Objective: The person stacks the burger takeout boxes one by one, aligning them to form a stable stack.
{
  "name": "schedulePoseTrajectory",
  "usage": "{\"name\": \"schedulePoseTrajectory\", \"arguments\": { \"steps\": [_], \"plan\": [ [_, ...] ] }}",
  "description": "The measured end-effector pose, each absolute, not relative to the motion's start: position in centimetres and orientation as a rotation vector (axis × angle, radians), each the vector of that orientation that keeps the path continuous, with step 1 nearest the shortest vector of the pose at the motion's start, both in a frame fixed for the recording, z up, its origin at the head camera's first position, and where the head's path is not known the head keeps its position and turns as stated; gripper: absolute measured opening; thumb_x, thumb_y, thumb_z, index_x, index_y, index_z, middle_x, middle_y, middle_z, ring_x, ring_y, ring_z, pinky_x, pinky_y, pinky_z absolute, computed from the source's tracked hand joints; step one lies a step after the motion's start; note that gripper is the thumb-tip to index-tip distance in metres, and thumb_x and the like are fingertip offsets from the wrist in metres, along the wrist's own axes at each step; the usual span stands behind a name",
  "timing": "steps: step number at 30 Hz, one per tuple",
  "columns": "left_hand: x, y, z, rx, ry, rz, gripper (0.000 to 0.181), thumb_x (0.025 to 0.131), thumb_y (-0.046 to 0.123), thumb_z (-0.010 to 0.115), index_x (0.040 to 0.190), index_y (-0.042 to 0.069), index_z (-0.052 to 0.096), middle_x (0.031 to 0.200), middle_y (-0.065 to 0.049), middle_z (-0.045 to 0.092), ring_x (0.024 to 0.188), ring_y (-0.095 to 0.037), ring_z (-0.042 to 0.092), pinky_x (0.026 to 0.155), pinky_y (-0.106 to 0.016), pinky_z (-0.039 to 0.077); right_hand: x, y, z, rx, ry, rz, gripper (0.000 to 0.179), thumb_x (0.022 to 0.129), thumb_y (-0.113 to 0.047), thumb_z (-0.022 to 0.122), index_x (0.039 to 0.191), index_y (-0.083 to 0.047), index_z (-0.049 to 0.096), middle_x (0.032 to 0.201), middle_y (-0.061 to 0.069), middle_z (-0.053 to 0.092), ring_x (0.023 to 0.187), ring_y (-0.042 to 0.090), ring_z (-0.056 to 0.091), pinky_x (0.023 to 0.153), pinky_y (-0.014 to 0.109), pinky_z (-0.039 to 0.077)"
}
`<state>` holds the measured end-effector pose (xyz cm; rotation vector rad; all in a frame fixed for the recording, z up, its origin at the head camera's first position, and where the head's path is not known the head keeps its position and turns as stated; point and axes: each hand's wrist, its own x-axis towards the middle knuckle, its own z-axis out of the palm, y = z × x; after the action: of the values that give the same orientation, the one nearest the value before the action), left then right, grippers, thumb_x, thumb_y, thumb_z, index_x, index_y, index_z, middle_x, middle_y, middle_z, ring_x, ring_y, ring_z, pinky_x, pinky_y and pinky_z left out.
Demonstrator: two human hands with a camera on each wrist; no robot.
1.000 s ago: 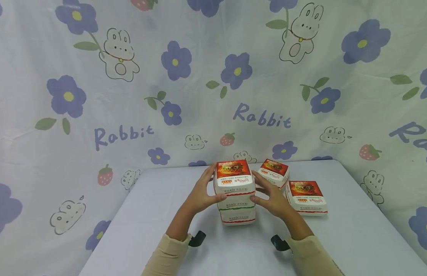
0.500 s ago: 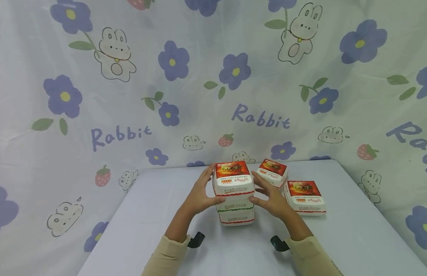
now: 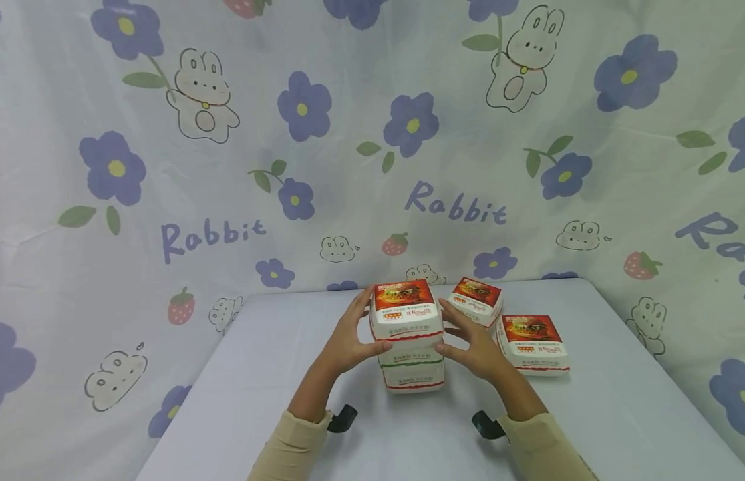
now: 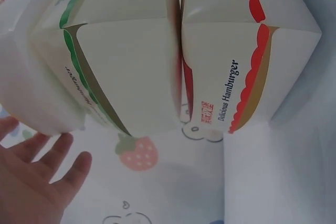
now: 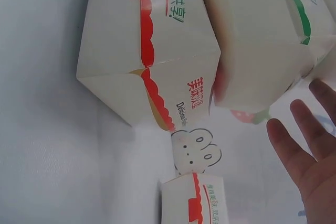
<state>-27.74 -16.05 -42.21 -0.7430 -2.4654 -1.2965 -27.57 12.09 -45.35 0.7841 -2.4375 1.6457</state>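
Note:
Three white hamburger boxes stand stacked at the middle of the table in the head view. The top hamburger box [image 3: 406,321] has a red burger picture on its lid and a red scalloped edge. Beneath it come a green-edged box [image 3: 411,359] and a red-edged bottom box [image 3: 413,381]. My left hand [image 3: 349,337] holds the top box on its left side, thumb toward the front. On the opposite side my right hand [image 3: 477,344] holds the same box, its thumb near the front right corner. Fingers [image 4: 73,177] show at the box's side in the left wrist view.
Two more hamburger boxes stand right of the stack: a rear box [image 3: 476,304] and a nearer box [image 3: 532,344]. They rest on a white-covered table [image 3: 276,334]. Behind it hangs a rabbit-and-flower curtain [image 3: 348,153]. A dark wrist mount [image 3: 343,419] sticks out below my left hand.
The top box has shifted very slightly down and left on the stack, with both hands still holding it. The other boxes stay where they were.

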Motion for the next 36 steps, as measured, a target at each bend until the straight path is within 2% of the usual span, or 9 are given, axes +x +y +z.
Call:
{"name": "schedulePoseTrajectory", "arguments": {
  "steps": [3, 11, 17, 22, 30, 36],
  "plan": [
    [-27.7, -16.1, -42.3, -0.763, -2.46, -1.3, 0.102, 0.075, 0.056, 0.075, 0.156, 0.031, 0.019, 0.156, 0.008, 0.027, 0.134, -0.021, 0.039, 0.104, -0.051, 0.04, -27.5, 12.2, -45.4, 0.791, -2.434, 1.63, 0.084, 0.083, -0.038, 0.075, 0.154, -0.027, 0.03, 0.149, 0.01, 0.041, 0.129, 0.043, 0.044, 0.1, 0.061, 0.039],
    [-27.7, -16.1, -42.5, -0.763, -2.48, -1.328, 0.103, 0.073, 0.055, 0.076, 0.155, 0.037, 0.017, 0.157, 0.009, 0.024, 0.137, -0.02, 0.035, 0.104, -0.052, 0.039, -27.0, 12.4, -45.5, 0.735, -2.492, 1.629, 0.084, 0.081, -0.043, 0.076, 0.151, -0.041, 0.031, 0.15, 0.01, 0.04, 0.129, 0.043, 0.045, 0.099, 0.064, 0.038],
    [-27.6, -16.0, -42.5, -0.755, -2.484, -1.322, 0.104, 0.071, 0.057, 0.076, 0.154, 0.038, 0.018, 0.157, 0.011, 0.024, 0.138, -0.02, 0.033, 0.104, -0.053, 0.039, -27.3, 12.5, -45.7, 0.742, -2.488, 1.612, 0.085, 0.081, -0.041, 0.076, 0.153, -0.035, 0.031, 0.149, 0.009, 0.041, 0.13, 0.042, 0.044, 0.101, 0.061, 0.038],
    [-27.5, -16.0, -42.3, -0.751, -2.497, -1.326, 0.105, 0.069, 0.057, 0.077, 0.154, 0.04, 0.017, 0.157, 0.013, 0.023, 0.138, -0.019, 0.032, 0.103, -0.055, 0.038, -27.5, 12.7, -45.6, 0.77, -2.461, 1.605, 0.083, 0.081, -0.039, 0.077, 0.152, -0.038, 0.032, 0.148, 0.006, 0.044, 0.132, 0.035, 0.044, 0.102, 0.056, 0.039],
    [-27.5, -16.1, -42.1, -0.781, -2.473, -1.354, 0.105, 0.07, 0.056, 0.077, 0.155, 0.037, 0.018, 0.159, 0.004, 0.022, 0.138, -0.025, 0.033, 0.103, -0.059, 0.037, -27.6, 12.8, -45.4, 0.807, -2.446, 1.602, 0.084, 0.082, -0.038, 0.077, 0.153, -0.03, 0.033, 0.147, 0.007, 0.044, 0.133, 0.033, 0.042, 0.103, 0.054, 0.039],
    [-27.7, -16.3, -42.0, -0.789, -2.456, -1.331, 0.102, 0.072, 0.062, 0.072, 0.155, 0.035, 0.02, 0.159, 0.002, 0.023, 0.139, -0.026, 0.032, 0.102, -0.059, 0.037, -27.8, 13.3, -45.5, 0.813, -2.449, 1.617, 0.083, 0.083, -0.039, 0.075, 0.153, -0.032, 0.032, 0.148, 0.007, 0.044, 0.132, 0.035, 0.043, 0.102, 0.056, 0.039]
  ]
}}
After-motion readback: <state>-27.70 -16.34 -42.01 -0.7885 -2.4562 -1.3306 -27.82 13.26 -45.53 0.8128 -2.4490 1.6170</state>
